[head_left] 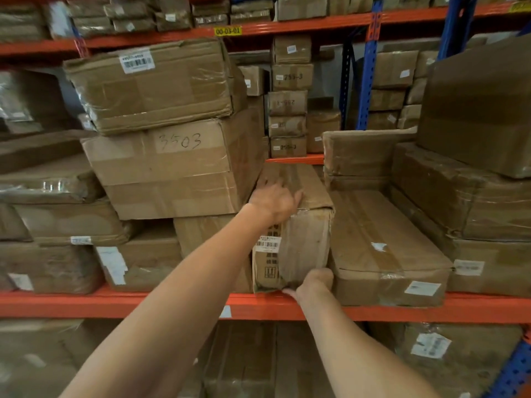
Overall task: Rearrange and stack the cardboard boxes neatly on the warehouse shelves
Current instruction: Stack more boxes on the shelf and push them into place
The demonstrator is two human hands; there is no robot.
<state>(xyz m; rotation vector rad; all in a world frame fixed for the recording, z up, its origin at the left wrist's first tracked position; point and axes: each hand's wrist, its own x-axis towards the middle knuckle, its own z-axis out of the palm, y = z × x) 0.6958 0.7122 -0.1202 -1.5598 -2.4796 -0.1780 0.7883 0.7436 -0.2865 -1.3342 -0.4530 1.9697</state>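
The person works at a narrow cardboard box (pixel 298 225) that stands on the orange shelf beam (pixel 86 304), squeezed between the big stack on its left and a long flat box (pixel 382 248) on its right. The left hand (pixel 273 201) lies flat and open on the top of the narrow box, near its front edge, with the fingers spread toward the back; it presses but does not close around anything. The right hand (pixel 314 282) is curled at the lower front corner of the same box, with the fingertips hooked under the bottom edge; how tightly this grip closes cannot be seen, because the fingers go out of sight below the cardboard. The step in hand seems to be to slide or seat this box in its slot. To do it well, the person should keep the box square to the beam and move it straight, without twisting, since both neighbours touch it or stand just beside it. The box marked 3503 (pixel 178 165) leans over the slot, with another labelled box (pixel 152 84) on top, so a hard pull could disturb this stack. The top hand should steady the box while the lower hand carries the weight.
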